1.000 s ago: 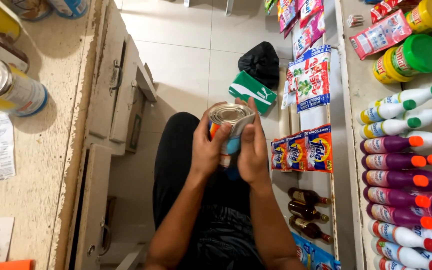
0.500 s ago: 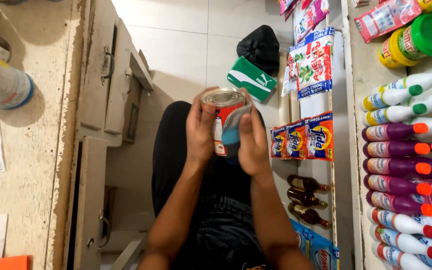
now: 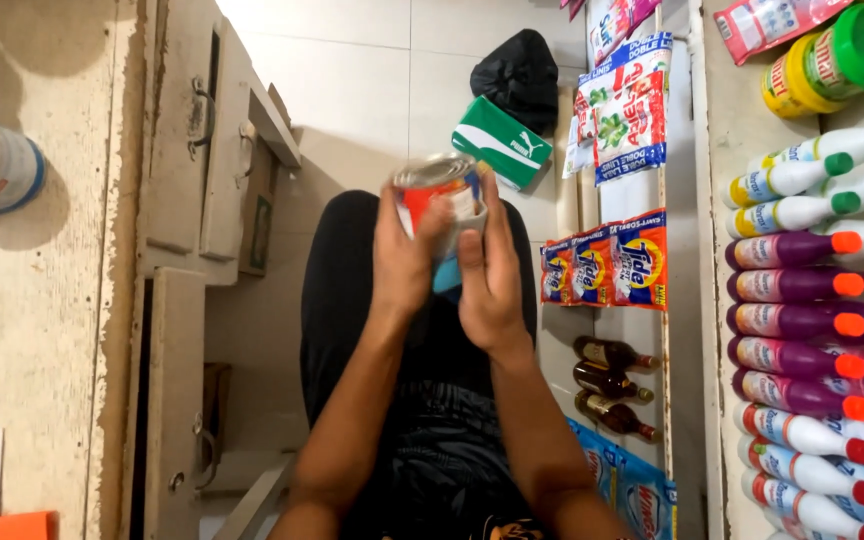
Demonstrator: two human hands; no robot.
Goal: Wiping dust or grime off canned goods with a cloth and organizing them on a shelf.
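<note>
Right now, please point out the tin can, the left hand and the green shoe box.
tin can (image 3: 440, 188), head view, on its metal top and upper side wall.
left hand (image 3: 402, 262), head view, on the back of the hand.
green shoe box (image 3: 500, 142), head view, on its green lid.

Both my forearms are angled up and inward, left hand and right hand cupped facing each other, fingers curled.

Can up front between left hand and right hand, over the lap. Counter with drawers off to the left, shelf of bottles on the right, sachet packs hanging just beside it.
</note>
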